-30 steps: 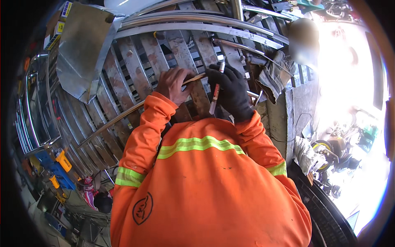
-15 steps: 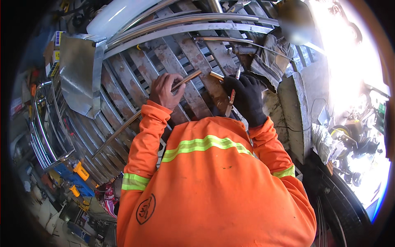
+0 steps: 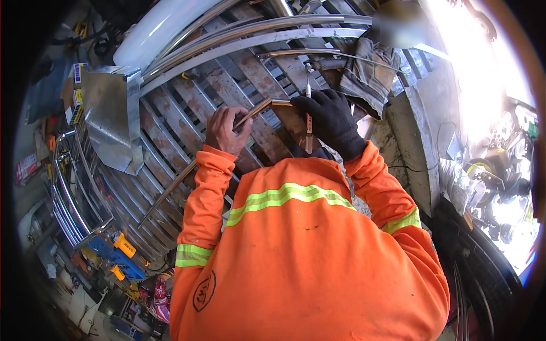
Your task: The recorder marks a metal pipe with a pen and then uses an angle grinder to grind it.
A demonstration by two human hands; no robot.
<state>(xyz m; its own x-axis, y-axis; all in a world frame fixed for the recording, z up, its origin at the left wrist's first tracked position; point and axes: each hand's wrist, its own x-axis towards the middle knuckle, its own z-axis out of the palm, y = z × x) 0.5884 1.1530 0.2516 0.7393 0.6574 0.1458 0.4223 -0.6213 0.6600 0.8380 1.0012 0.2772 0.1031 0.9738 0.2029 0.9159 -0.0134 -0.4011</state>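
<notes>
My bare left hand is closed round a long thin metal tube. The tube slants from the slats at lower left up to its near-centre end. My right hand, in a black glove, is closed on a short metal tube piece that points left. Its tip meets or nearly meets the long tube's end, at an angle; actual contact I cannot tell. A slim white-and-red pen-like tool stands out past the gloved fingers on both sides, apparently held in the same hand.
Under both hands lies a slatted metal bench. Bent sheet metal sits at left, curved steel tubes along the far side. A grey crumpled cloth lies far right. Yellow power tools are at lower left.
My right hand has moved left and slightly away from me, bringing the short tube piece up to the long tube's end. The pen-like tool has swung more upright.
</notes>
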